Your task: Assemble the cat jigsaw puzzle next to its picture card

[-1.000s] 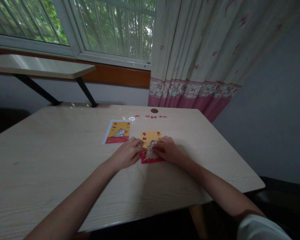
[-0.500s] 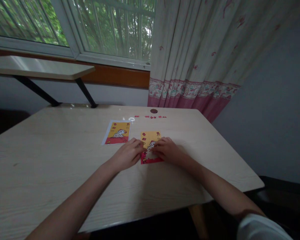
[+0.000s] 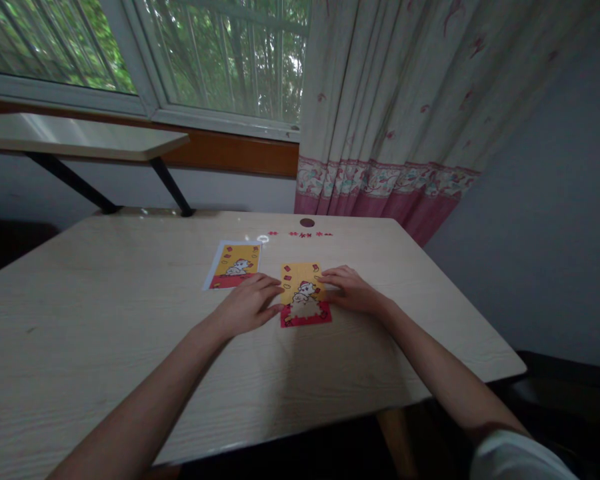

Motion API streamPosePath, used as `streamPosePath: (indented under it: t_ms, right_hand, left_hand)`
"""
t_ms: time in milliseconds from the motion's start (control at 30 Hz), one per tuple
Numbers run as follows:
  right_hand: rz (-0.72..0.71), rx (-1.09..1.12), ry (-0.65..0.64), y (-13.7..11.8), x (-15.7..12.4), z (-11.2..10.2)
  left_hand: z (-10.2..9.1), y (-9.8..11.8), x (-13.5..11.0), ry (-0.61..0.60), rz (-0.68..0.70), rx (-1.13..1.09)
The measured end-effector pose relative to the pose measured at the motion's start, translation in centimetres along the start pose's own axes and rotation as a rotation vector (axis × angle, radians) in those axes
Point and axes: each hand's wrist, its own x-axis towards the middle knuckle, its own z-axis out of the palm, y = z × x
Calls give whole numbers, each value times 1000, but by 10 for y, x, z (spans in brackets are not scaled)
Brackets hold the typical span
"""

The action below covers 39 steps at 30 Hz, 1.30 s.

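Observation:
A yellow-and-red jigsaw puzzle (image 3: 300, 273) with a white cartoon animal lies on the table in front of me. A gap with a jagged edge shows the table colour in its lower middle. My left hand (image 3: 253, 300) rests at the puzzle's left edge, fingers apart, thumb near the lower left side. At the right edge lies my right hand (image 3: 350, 287), its fingers spread and touching the puzzle's side. Neither hand holds anything. Left of the puzzle is a printed picture (image 3: 237, 261) with a similar design on white paper, partly behind my left hand.
Several small red puzzle pieces (image 3: 305, 235) lie in a row toward the back of the table (image 3: 130, 320). Behind them is a dark round spot (image 3: 307, 223). A raised shelf (image 3: 105, 137) stands at the back left, and a curtain (image 3: 380, 133) hangs behind the table.
My right hand has moved off the middle of the puzzle to its right edge. My left hand has drawn slightly left, so the animal and the gap now show fully.

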Motion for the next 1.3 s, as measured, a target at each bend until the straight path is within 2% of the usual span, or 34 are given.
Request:
streamPosePath:
  t_ms: [533, 1300]
  right_hand:
    - [57, 39, -79, -3, -1, -1]
    - [59, 32, -64, -3, -2, -1]
  left_hand:
    - [-1, 4, 0, 17, -27, 26]
    - [0, 3, 1, 0, -27, 12]
